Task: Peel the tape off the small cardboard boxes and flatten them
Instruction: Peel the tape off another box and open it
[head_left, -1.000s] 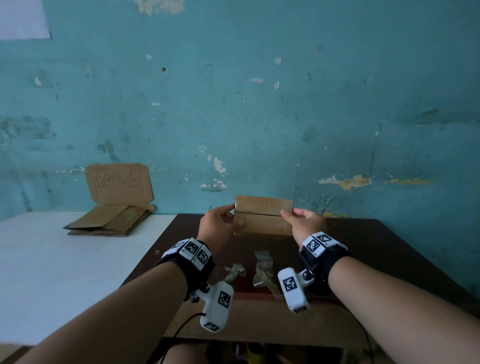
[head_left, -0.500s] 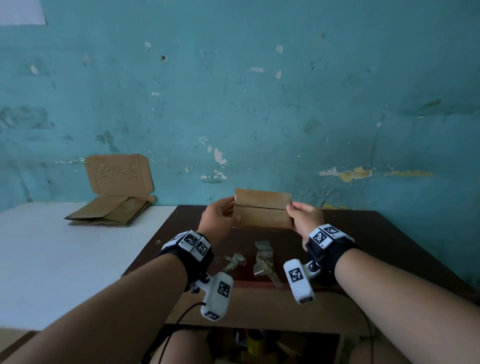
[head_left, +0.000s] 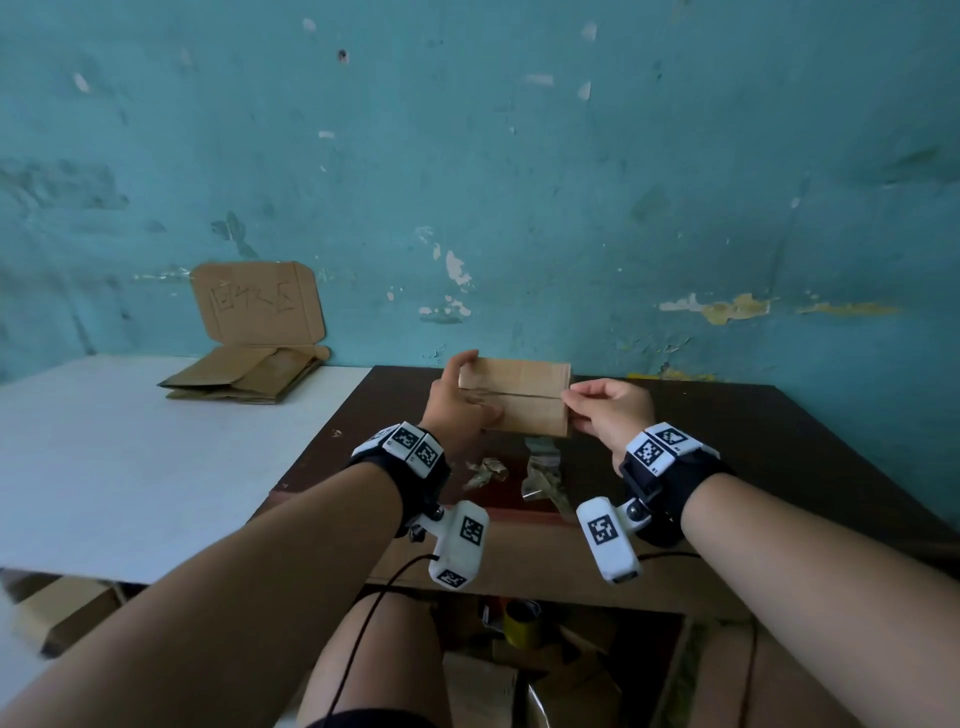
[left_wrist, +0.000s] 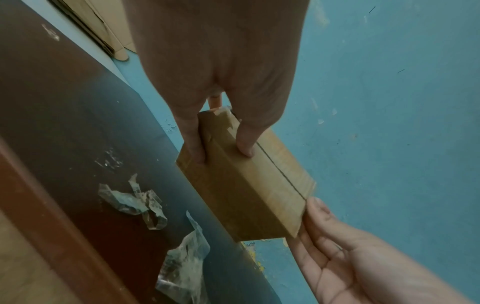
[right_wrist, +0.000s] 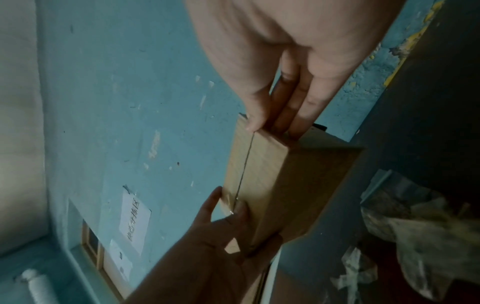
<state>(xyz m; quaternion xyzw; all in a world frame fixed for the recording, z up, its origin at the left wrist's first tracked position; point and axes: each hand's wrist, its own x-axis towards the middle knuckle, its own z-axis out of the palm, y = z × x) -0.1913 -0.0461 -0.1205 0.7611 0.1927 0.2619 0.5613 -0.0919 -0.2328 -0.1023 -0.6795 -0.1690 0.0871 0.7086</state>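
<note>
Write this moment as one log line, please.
step: opening box | left hand: grips left end of small brown cardboard box | right hand: pinches right end | box: held above dark table, seam unopened

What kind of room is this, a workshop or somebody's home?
Probably a plain back room used for sorting cardboard, not a home: a peeling teal wall, a pile of flattened boxes under a handwritten cardboard sign, and torn-off tape scraps on a worn dark table.
</note>
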